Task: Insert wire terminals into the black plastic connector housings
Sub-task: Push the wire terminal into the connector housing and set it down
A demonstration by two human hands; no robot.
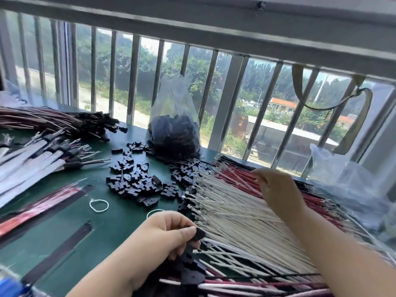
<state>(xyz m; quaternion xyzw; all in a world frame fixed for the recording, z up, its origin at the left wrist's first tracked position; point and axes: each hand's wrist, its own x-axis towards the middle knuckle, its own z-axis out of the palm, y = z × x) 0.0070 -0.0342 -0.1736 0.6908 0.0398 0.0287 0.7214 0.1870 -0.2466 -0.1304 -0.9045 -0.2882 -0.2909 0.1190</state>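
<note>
Black connector housing [199,233] sits pinched in our left hand [165,234] at the white wires' [231,211] near edge; our right hand [276,189] seems to pinch a red wire [240,176], though blurred.

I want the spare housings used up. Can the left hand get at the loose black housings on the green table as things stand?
Probably yes, but not freely: the left hand already pinches a black housing. The loose housings lie uncovered just beyond it on the green table.
</note>
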